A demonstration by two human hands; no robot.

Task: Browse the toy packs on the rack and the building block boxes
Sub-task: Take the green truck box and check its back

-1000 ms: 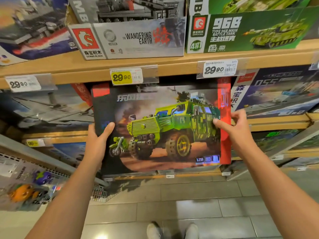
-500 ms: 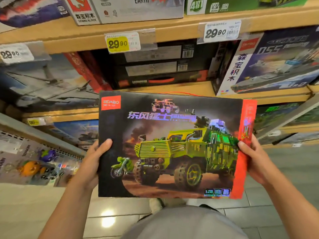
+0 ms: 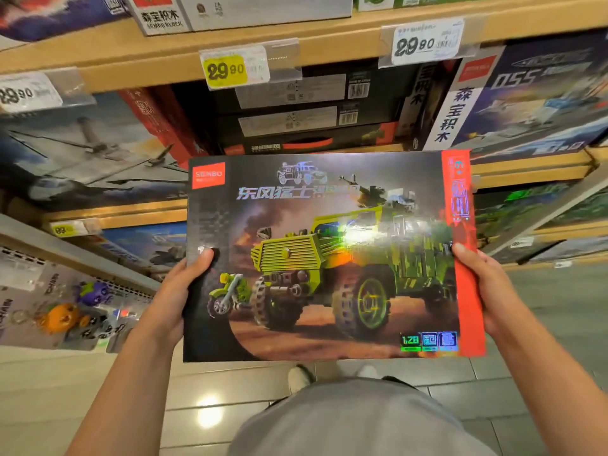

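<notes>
A large flat building block box (image 3: 329,258) with a green armoured truck and a red right-hand stripe is held face up in front of the shelves. My left hand (image 3: 177,291) grips its left edge, thumb on the front. My right hand (image 3: 483,287) grips the red right edge, thumb on top. Behind it, more dark boxes (image 3: 296,116) of the same kind lie stacked in the shelf gap. Toy packs (image 3: 65,314) with an orange and a purple figure hang on a rack at lower left.
Wooden shelves (image 3: 131,60) carry 29.90 price tags (image 3: 227,69). A grey aircraft box (image 3: 82,153) stands at left and a white-and-blue ship box (image 3: 526,103) at right. Below are a grey tiled floor (image 3: 82,390) and my shoes (image 3: 299,376).
Both hands pulled the truck box out of the shelf gap and brought it down and toward me. The stacked boxes behind it came into sight.
</notes>
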